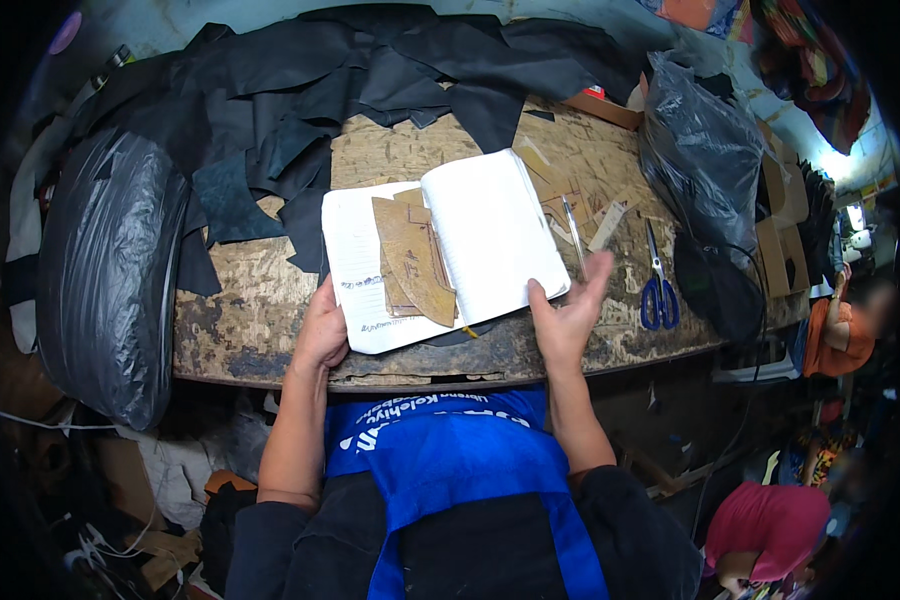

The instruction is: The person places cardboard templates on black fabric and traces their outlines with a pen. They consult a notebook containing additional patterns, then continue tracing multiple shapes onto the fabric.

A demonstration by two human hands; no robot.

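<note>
An open notebook (490, 230) with white pages lies tilted on the worn wooden table in front of me. Several brown cardboard pattern pieces (415, 260) rest stacked on its left page, the top one curved with pen marks. My left hand (322, 328) grips the notebook's lower left edge, with the fingers underneath. At the lower right corner, the thumb of my right hand (568, 315) touches the page edge while its fingers stretch out to the right. A pen (573, 225) lies just beyond those fingers. Blue-handled scissors (658, 290) sit farther right.
Black leather pieces (270, 120) cover the table's far and left sides. A bulging black plastic bag (115, 280) stands left, and a translucent grey one (700, 150) right. More cardboard patterns (560, 200) lie beyond the notebook. Other people are at the right, one in orange (838, 335).
</note>
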